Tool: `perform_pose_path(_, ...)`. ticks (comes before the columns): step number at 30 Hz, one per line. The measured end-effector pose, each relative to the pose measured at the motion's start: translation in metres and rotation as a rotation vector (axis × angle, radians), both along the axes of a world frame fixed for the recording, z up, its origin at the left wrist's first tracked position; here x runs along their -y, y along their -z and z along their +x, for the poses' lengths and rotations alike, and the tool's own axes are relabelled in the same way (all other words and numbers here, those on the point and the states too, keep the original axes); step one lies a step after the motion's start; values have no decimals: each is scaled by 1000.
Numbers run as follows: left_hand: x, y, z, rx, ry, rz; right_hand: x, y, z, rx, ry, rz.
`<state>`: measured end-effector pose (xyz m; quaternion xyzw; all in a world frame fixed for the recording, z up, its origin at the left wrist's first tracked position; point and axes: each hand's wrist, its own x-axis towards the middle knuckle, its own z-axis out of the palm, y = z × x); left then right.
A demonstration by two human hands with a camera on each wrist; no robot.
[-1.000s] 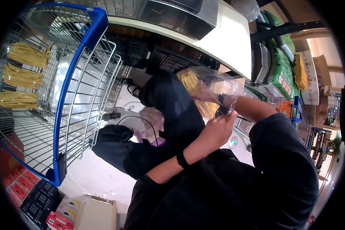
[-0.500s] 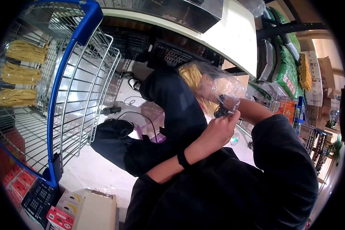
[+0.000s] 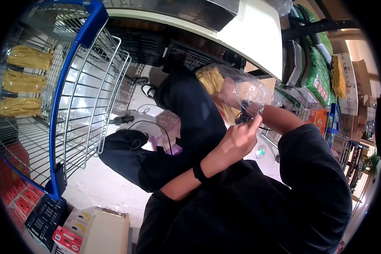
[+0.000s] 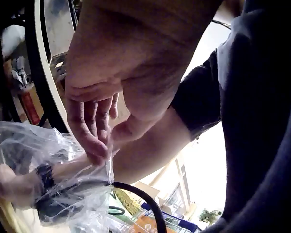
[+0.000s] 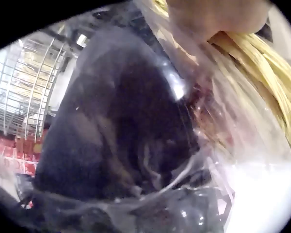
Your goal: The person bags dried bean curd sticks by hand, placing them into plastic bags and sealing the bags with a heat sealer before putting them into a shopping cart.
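Observation:
A clear plastic bag lies over my right hand and wrist, with long yellow dried strips in it. Through the film, the right hand grips a bundle of these strips, seen close in the right wrist view. My left hand, with a black band on its wrist, pinches the bag's gathered edge between thumb and fingertips. In the left wrist view, thumb and fingers meet on the film, close to the right forearm. A dark trouser leg is beside the bag.
At left stands a blue-handled wire cart holding several bundles of yellow strips. A white tabletop hangs over dark crates. Green sacks are stacked at right. A cable crosses the floor; boxes stand lower left.
The bag has been drawn further over my right wrist and bunches more there. My left hand keeps its pinch on the edge. The cart has shifted slightly left in view.

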<state>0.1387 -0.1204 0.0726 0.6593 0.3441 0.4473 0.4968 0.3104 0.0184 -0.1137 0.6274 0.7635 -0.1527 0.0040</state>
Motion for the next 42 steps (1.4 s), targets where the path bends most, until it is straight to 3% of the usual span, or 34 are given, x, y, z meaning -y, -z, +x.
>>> perform_pose_path(4,-1,-6,1,-16,1,-7,-4,-7,-13,45,97,-93)
perform_pose_path(6,-2,-5,0,-4,-9,3,-3,-6,-15,-151,173,-132)
perform_pose_path(7,-2,-4,0,12,-22,13,-7,19,-1,-155,174,-135)
perform_pose_path(9,-2,-4,0,9,-24,5,-20,89,40,-41,-172,-96)
perform_pose_path(12,-6,-7,-3,40,-12,-29,-16,-62,-34,173,-104,-441)
perform_pose_path(13,-6,-10,-4,74,3,-57,-17,-44,-19,172,-104,-445)
perform_pose_path(15,-8,-13,-6,73,29,-78,-25,7,23,-322,98,-402)
perform_pose_path(16,-9,-14,-7,71,54,-96,-22,12,29,-323,97,-402)
perform_pose_path(18,-9,-13,-5,67,49,-87,-17,15,31,-805,19,-311)
perform_pose_path(19,-9,-12,-4,65,45,-77,-18,12,28,-806,18,-314)
perform_pose_path(21,-8,-9,-1,74,33,-59,-23,7,25,-480,11,-268)
perform_pose_path(25,-7,-6,6,42,35,-45,-24,18,13,-713,-11,-359)
perform_pose_path(27,-8,-10,1,28,48,-64,-21,1,-1,-484,30,-277)
perform_pose_path(31,-9,-9,-1,76,24,-71,-24,3,1,-441,8,-199)
perform_pose_path(33,-9,-10,-1,82,24,-72,-24,-4,5,-460,-106,-117)
perform_pose_path(36,-7,-6,4,87,7,-46,-25,-17,7,-338,-13,-241)
perform_pose_path(40,-4,1,9,96,-51,8,-19,-25,-1,-348,14,-222)
perform_pose_path(42,-4,2,9,87,-48,6,-21,-25,-6,-604,-128,-99)
